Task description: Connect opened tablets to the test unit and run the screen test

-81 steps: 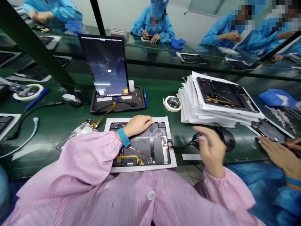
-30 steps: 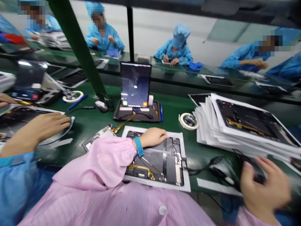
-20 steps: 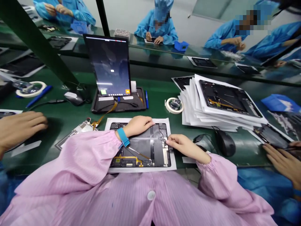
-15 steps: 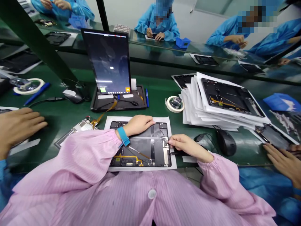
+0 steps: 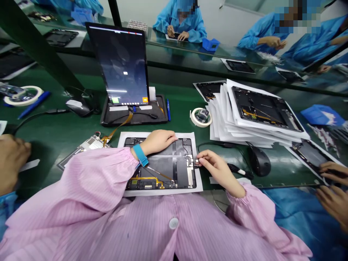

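An opened tablet housing (image 5: 181, 174) lies on a white sheet (image 5: 199, 185) before me, with its circuit board, orange flex cable and black inner face showing. My left hand (image 5: 160, 141) lies flat across its upper part, fingertips near the top edge. A blue band (image 5: 140, 155) circles that wrist. Just off the housing's right edge, beside the small board (image 5: 189, 159), my right hand (image 5: 213, 165) pinches a small white-tipped cable plug (image 5: 197, 160) between thumb and fingers. A black cable (image 5: 239, 170) lies by that wrist; the link between them is partly hidden.
A lit screen (image 5: 122, 69) stands in a black tray (image 5: 108, 115) behind. To the right are a tape roll (image 5: 201, 117), a stack of sheets with housings (image 5: 221, 123) and a black mouse (image 5: 259, 161). Co-workers' hands (image 5: 12, 159) are at both sides; others sit opposite.
My right hand has drawn back slightly from the housing's right edge, showing the white tip in its pinch. My left hand stays on the housing. Co-workers' hands at both sides have shifted.
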Demonstrator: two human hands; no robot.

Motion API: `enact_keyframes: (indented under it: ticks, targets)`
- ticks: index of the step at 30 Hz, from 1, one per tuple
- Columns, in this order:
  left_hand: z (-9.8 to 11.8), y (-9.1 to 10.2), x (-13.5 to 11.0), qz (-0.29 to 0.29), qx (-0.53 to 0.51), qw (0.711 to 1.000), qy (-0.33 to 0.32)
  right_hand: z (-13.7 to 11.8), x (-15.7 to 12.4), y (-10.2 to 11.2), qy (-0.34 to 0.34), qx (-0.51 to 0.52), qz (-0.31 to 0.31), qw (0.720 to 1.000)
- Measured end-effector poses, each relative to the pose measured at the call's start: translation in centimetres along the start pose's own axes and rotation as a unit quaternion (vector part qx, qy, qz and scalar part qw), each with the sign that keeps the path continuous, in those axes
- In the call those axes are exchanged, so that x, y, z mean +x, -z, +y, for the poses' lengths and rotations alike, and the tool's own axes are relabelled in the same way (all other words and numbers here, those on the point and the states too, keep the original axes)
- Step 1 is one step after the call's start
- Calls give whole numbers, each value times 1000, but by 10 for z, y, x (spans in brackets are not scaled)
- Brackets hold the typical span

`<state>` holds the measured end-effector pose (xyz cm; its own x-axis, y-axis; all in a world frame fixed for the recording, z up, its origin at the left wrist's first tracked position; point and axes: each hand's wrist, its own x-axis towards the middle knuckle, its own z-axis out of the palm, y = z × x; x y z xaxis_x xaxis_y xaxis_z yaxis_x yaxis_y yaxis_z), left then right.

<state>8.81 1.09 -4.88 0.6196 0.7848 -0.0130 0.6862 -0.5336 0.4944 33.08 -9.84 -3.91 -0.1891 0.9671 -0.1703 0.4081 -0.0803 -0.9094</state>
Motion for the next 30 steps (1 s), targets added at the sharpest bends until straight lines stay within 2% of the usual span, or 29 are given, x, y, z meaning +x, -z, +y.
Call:
enact_keyframes:
  ticks: [5, 11, 13, 15, 18, 19, 21, 25, 28, 30]
  targets:
    - [1, 0, 0, 1, -4, 1000, -1, 5, 1, -8, -17, 87, 1, 996]
    - [0, 0, 0, 1, -13, 1000, 3, 4, 1, -11, -12, 84, -21, 996]
    - [0, 0, 0, 2, -16, 1000, 5, 0, -2, -14, -1, 4, -13, 1000]
    - [-1, 0, 1, 5, -18, 1000, 9, -4, -5, -19, 22, -148, 34, 988]
    - [0, 0, 1, 7, -18, 1000, 11, -7, -9, -29, 77, -356, 106, 925]
    - [0, 0, 1, 6, -18, 1000, 11, -6, -10, -33, 95, -391, 115, 908]
    - [1, 1, 1, 3, -19, 1000, 12, -3, -10, -39, 115, -422, 117, 891]
    - [1, 2, 1, -2, -21, 1000, 13, -1, -8, -49, 95, -414, 128, 896]
    - [1, 2, 1, 4, -21, 1000, 10, -3, -13, -32, 101, -367, 139, 914]
    - [2, 2, 1, 11, -20, 1000, 8, 3, -22, 1, 119, -358, 241, 894]
